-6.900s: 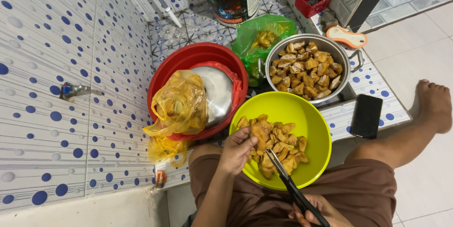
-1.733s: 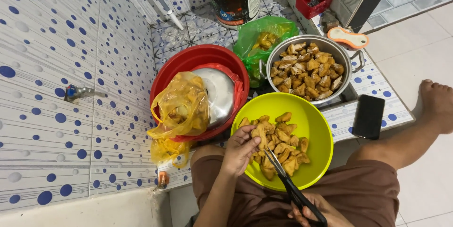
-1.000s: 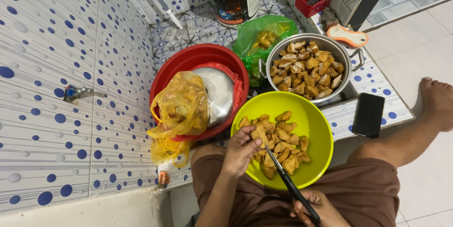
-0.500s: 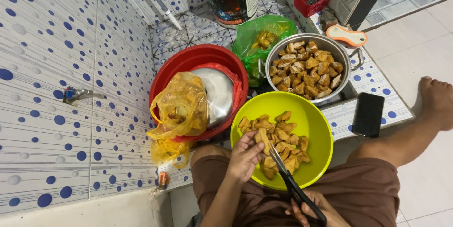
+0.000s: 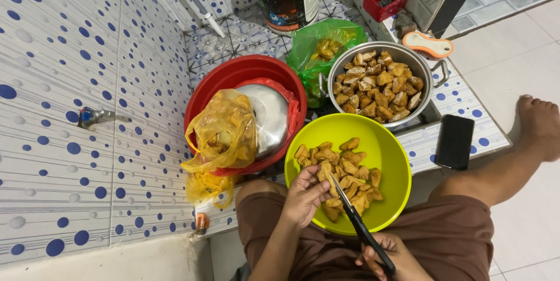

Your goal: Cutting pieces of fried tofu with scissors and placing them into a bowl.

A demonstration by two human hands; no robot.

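A: Quickly, what have the hands got?

B: My left hand (image 5: 304, 195) is at the yellow-green bowl (image 5: 392, 158), at about 7 o'clock on its rim, fingers (image 5: 321, 172) pinched together on one brown fried piece (image 5: 324, 174). My right hand (image 5: 389, 256) is low in frame, fingers wrapped tight on the black scissors (image 5: 357, 222), blades pointing up toward 11 o'clock, tips right at that piece.

A: And the rest?

B: The other fried pieces (image 5: 344, 167) sit heaped in the same bowl, which rests on my lap. At 1 o'clock from it there's a metal pot (image 5: 433, 77) full of similar pieces; at 10 o'clock a red basin (image 5: 233, 77) with a yellow plastic bag (image 5: 224, 132) and a steel lid (image 5: 271, 114). A black phone (image 5: 455, 141) lies at 3 o'clock on the tiled ledge.

A: Risks?

B: I'd say the blade tips are very close to my left fingertips, so a hasty snip could nick them. The piece looks oily, so it may slip from the pinch. The bowl is only balanced on my thigh; a leg shift could tip it onto the floor.
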